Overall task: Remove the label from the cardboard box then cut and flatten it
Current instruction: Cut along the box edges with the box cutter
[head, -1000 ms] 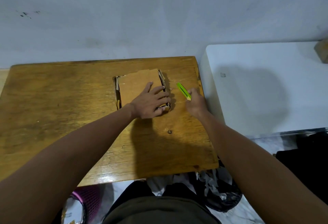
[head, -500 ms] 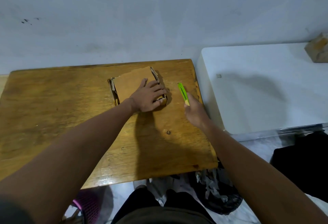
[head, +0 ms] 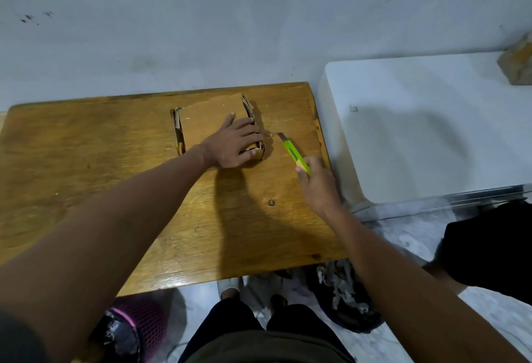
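Left hand pressed flat, fingers spread, on the squashed cardboard box toward the back of the wooden table, right hand gripping a green box cutter, blade out, just right of the box.

No text, brand, number or sign can be read anywhere in the head view. The green utility knife carries a dark strip of marks along its handle, too small and blurred to tell as letters. The top panel of the cardboard box shows plain brown board with no legible print or label.
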